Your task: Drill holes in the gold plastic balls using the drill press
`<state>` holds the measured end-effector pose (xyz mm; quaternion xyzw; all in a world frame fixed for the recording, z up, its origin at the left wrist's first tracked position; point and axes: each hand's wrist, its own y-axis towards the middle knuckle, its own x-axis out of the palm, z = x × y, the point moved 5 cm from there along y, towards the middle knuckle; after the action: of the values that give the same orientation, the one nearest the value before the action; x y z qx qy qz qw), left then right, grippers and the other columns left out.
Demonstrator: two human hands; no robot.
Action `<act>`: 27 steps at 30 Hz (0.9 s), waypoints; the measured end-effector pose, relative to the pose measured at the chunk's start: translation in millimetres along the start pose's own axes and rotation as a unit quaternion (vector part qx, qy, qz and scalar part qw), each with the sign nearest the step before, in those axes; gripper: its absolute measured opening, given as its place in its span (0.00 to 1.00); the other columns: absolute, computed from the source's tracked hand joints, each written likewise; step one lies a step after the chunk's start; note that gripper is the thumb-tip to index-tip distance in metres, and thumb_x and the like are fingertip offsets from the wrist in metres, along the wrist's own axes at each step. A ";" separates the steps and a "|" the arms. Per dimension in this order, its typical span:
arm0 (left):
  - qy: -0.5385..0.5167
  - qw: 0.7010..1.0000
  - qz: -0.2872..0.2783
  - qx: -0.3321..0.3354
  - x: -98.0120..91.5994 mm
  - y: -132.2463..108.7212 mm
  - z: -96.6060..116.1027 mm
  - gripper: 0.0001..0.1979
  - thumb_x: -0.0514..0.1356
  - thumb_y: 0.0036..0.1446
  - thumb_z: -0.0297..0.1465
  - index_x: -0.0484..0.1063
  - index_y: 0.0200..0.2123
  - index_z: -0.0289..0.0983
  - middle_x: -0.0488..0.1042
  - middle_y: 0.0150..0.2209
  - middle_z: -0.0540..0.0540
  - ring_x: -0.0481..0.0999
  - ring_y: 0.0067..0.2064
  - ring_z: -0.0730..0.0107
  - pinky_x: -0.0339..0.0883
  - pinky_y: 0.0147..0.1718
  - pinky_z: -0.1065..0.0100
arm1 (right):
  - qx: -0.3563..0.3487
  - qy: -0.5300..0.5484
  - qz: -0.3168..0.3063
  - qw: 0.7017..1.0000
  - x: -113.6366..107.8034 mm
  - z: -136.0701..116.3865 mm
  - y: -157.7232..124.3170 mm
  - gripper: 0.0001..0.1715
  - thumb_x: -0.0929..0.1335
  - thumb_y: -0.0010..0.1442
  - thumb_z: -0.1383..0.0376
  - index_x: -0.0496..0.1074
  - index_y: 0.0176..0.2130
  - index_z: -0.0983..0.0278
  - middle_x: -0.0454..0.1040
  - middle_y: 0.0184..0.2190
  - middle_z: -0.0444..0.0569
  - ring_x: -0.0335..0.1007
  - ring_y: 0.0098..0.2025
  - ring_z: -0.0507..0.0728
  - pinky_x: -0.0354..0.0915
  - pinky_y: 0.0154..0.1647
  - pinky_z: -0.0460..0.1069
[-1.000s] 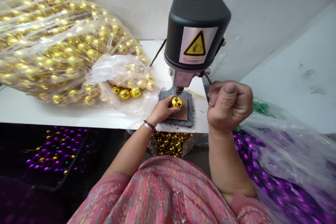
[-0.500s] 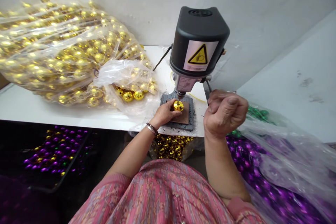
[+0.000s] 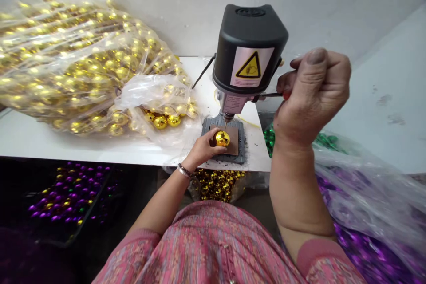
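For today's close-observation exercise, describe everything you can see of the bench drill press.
The bench drill press has a rounded black housing with a silver label bearing a yellow warning triangle. Below, a grey metal head ends in a thin bit pointing down at a gold ornament ball, held by the left hand. Its dark grey base carries a brown pad. The right hand grips a dark side lever.

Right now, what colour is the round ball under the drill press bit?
Shiny gold; the head view shows the round ball best.
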<state>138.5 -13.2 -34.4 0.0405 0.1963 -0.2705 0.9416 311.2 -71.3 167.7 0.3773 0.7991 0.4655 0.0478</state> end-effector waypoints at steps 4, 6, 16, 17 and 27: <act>0.021 0.992 -0.124 0.021 -3.2 -28.2 5.3 0.39 0.73 0.46 0.35 0.70 0.63 0.38 0.80 0.51 0.42 0.79 0.45 0.62 0.73 0.46 0.63 | -0.002 0.005 0.002 1.000 -2.5 1.2 -2.9 0.19 0.64 0.64 0.52 0.66 0.33 0.67 0.63 0.23 0.34 0.58 0.21 0.36 0.58 0.23 0.39; 0.043 0.989 -0.139 0.021 -14.3 -34.6 4.1 0.39 0.72 0.48 0.38 0.69 0.64 0.39 0.81 0.49 0.42 0.79 0.40 0.65 0.73 0.41 0.65 | -0.002 0.002 0.010 1.000 -4.0 0.6 -4.6 0.19 0.65 0.64 0.53 0.66 0.33 0.67 0.64 0.23 0.34 0.59 0.20 0.37 0.57 0.24 0.40; 0.318 0.901 0.250 -0.154 -147.5 14.2 -35.2 0.19 0.57 0.61 0.24 0.74 0.55 0.30 0.77 0.56 0.31 0.75 0.59 0.52 0.65 0.58 0.59 | 0.019 -0.026 0.017 0.999 -10.0 -3.3 -14.5 0.16 0.65 0.65 0.55 0.71 0.35 0.65 0.65 0.22 0.35 0.62 0.22 0.38 0.58 0.26 0.44; 0.338 0.899 0.228 -0.158 -148.5 19.0 -37.0 0.20 0.59 0.60 0.25 0.74 0.56 0.32 0.77 0.57 0.32 0.75 0.59 0.51 0.66 0.57 0.59 | 0.018 -0.027 0.017 0.999 -10.3 -4.1 -15.3 0.16 0.64 0.65 0.55 0.71 0.36 0.65 0.65 0.22 0.35 0.62 0.22 0.38 0.58 0.26 0.44; 0.039 0.989 0.130 -0.058 -106.3 7.7 -35.2 0.23 0.68 0.52 0.33 0.73 0.51 0.37 0.78 0.42 0.43 0.77 0.42 0.64 0.68 0.40 0.66 | -0.044 -0.038 -0.009 0.998 -11.2 -2.7 -16.6 0.16 0.63 0.67 0.57 0.68 0.35 0.68 0.66 0.24 0.37 0.63 0.23 0.38 0.60 0.29 0.42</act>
<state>47.8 52.3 -25.4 0.0219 0.2411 -0.1325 0.9612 308.7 -85.1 153.2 0.3853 0.7786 0.4854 0.0986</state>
